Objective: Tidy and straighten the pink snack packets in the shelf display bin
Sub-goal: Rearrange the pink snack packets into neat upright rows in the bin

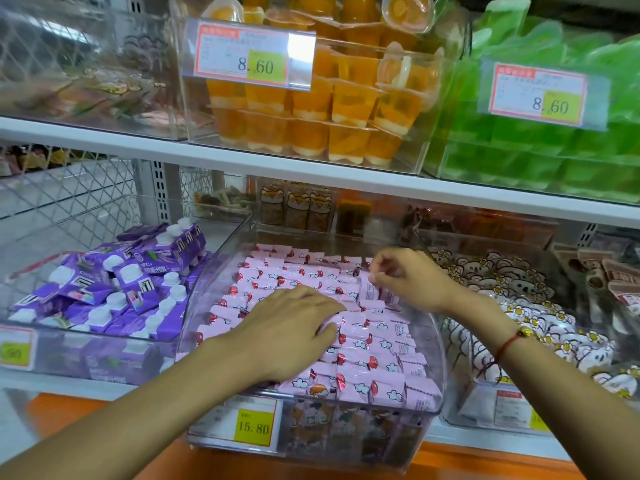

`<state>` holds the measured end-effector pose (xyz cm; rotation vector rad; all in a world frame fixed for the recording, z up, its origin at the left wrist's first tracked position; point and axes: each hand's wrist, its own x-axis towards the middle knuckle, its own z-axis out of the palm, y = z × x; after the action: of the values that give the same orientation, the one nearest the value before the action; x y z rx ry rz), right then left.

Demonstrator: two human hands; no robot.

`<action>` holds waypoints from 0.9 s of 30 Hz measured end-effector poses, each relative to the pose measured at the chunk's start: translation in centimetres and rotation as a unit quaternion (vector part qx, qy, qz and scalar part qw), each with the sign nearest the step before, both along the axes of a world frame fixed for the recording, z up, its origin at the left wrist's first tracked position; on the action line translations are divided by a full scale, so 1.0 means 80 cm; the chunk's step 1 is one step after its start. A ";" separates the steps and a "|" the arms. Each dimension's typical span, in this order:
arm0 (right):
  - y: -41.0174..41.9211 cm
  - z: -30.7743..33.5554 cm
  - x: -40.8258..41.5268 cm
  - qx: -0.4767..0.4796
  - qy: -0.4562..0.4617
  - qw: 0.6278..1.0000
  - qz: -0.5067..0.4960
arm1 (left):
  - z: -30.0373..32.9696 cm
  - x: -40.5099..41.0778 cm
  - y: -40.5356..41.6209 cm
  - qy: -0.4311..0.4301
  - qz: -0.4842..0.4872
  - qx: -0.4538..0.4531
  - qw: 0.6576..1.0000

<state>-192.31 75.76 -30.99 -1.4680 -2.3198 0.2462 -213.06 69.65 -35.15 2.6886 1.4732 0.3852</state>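
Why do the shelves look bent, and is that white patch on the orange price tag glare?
Head view: the wide-angle lens bows the white shelf edge. Head view: the white patch on the price tag is glare off its plastic sleeve. Head view: the upper-left bin is blurred, while the left hand and pink packets are fairly sharp.

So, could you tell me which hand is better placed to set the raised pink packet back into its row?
The right hand: its fingers already pinch that upright packet near the back right of the bin. The left hand lies flat on the middle rows.
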 end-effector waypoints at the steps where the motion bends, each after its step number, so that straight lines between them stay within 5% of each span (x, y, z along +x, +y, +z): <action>1: -0.001 -0.002 0.000 0.010 0.027 1.000 0.000 | 0.000 0.000 0.001 0.006 0.000 0.000 1.000; 7: -0.007 -0.006 0.001 0.116 0.127 0.985 -0.033 | -0.001 0.000 0.002 0.011 -0.001 -0.012 1.000; 12: -0.005 0.005 0.002 0.105 -0.048 0.993 -0.035 | -0.003 -0.001 0.001 0.006 0.004 -0.020 1.000; 16: -0.002 0.023 -0.002 0.036 -0.083 0.996 0.004 | -0.003 -0.001 0.000 -0.003 0.004 -0.025 1.000; 21: -0.012 0.007 -0.001 0.149 0.051 0.987 -0.023 | -0.002 -0.002 -0.001 -0.020 0.008 -0.025 0.999; 27: -0.041 -0.005 0.006 0.332 0.168 0.927 -0.041 | 0.001 -0.003 -0.003 -0.078 0.026 -0.030 0.996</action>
<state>-191.80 72.49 -31.39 -1.0682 -1.7992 -0.2742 -213.32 69.39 -35.03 2.5143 1.4884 0.5306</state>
